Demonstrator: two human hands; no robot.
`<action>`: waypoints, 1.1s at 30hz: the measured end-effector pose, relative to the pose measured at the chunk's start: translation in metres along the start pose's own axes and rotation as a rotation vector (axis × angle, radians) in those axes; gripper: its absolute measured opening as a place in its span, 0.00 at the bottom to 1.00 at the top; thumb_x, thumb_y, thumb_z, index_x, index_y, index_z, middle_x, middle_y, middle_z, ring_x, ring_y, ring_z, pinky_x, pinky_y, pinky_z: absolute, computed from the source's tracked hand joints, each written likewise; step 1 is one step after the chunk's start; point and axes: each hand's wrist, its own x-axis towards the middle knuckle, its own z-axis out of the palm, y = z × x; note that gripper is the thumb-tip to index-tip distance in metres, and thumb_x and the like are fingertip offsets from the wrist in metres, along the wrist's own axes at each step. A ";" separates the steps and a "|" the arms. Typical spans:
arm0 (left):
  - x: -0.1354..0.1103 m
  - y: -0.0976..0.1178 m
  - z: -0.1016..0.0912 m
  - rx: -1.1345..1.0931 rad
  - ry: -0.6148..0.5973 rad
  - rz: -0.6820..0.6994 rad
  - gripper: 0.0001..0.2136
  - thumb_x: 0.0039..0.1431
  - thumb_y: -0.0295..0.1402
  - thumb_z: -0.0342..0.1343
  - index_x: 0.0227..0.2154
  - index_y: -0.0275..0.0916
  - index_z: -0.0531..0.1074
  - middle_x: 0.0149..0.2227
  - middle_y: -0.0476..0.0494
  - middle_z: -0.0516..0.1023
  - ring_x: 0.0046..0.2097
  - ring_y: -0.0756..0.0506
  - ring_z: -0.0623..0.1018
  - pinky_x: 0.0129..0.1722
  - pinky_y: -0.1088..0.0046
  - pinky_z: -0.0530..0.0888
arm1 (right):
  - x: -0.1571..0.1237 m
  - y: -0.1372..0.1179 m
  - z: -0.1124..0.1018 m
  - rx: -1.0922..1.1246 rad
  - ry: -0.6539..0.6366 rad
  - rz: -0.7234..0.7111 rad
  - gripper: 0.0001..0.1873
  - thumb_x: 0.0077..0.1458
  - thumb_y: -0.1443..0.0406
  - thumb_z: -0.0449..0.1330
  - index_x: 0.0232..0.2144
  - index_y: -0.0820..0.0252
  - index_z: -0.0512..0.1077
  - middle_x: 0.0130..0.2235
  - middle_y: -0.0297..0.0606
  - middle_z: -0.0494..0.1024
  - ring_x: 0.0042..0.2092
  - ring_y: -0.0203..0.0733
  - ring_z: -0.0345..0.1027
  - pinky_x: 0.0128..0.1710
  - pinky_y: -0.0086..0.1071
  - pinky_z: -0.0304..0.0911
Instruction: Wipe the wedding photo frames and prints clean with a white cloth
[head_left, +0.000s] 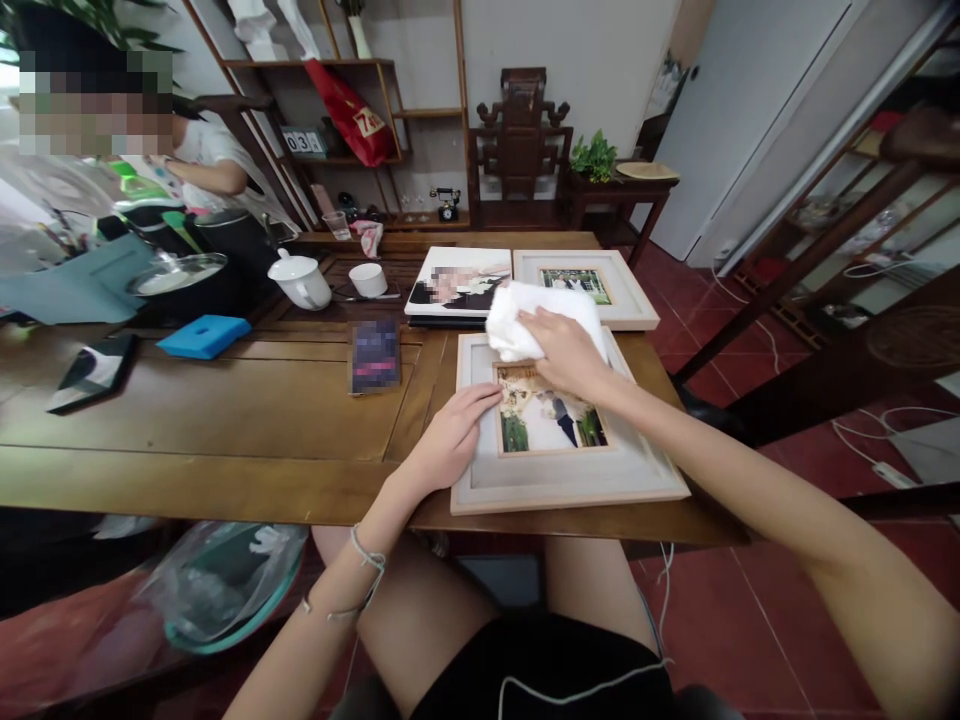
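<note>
A picture frame [480,480] with a pale wooden edge and a wedding photo lies flat on the table before me. My left hand [452,437] rests on its left edge, fingers stretched flat toward the photo. My right hand [566,352] is closed on a folded white cloth [517,312], pressed over the upper part of the frame and partly covering it. Just behind, a second framed photo [637,290] touches or nearly touches the cloth. Left of that lies a stack of photo panels [469,275], the top one showing a couple.
The wooden table [300,420] also bears a dark patterned packet [375,355], a blue block [204,336], a white teapot [300,280], a white cup [368,280] and a black pot [180,285]. Another person [214,165] sits at the far left. A lined teal bin [225,590] stands below.
</note>
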 end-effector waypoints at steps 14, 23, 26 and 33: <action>0.000 0.000 0.004 -0.026 0.048 -0.033 0.21 0.62 0.22 0.40 0.53 0.37 0.70 0.58 0.36 0.70 0.61 0.40 0.68 0.63 0.53 0.64 | -0.044 -0.026 -0.016 -0.125 -0.286 -0.142 0.34 0.45 0.79 0.53 0.58 0.71 0.65 0.61 0.52 0.67 0.65 0.56 0.54 0.61 0.50 0.55; -0.001 -0.001 0.004 -0.093 0.063 -0.075 0.20 0.64 0.26 0.42 0.57 0.37 0.67 0.59 0.34 0.68 0.61 0.39 0.67 0.62 0.52 0.64 | -0.116 -0.116 -0.030 -0.179 -0.353 -0.341 0.33 0.46 0.73 0.56 0.57 0.82 0.65 0.59 0.67 0.66 0.60 0.68 0.61 0.54 0.51 0.63; -0.001 0.000 0.003 -0.064 0.042 -0.059 0.20 0.65 0.26 0.42 0.57 0.36 0.66 0.59 0.34 0.68 0.62 0.40 0.66 0.63 0.52 0.63 | -0.119 -0.097 -0.034 -0.108 -0.372 -0.317 0.34 0.44 0.75 0.55 0.57 0.76 0.66 0.61 0.59 0.66 0.62 0.64 0.58 0.57 0.50 0.60; 0.003 0.005 0.002 -0.003 0.018 -0.050 0.18 0.69 0.33 0.43 0.56 0.37 0.68 0.59 0.35 0.69 0.61 0.40 0.67 0.63 0.51 0.63 | -0.071 -0.006 -0.022 -0.370 -0.195 0.111 0.33 0.50 0.76 0.53 0.60 0.78 0.61 0.63 0.61 0.62 0.65 0.71 0.49 0.60 0.58 0.51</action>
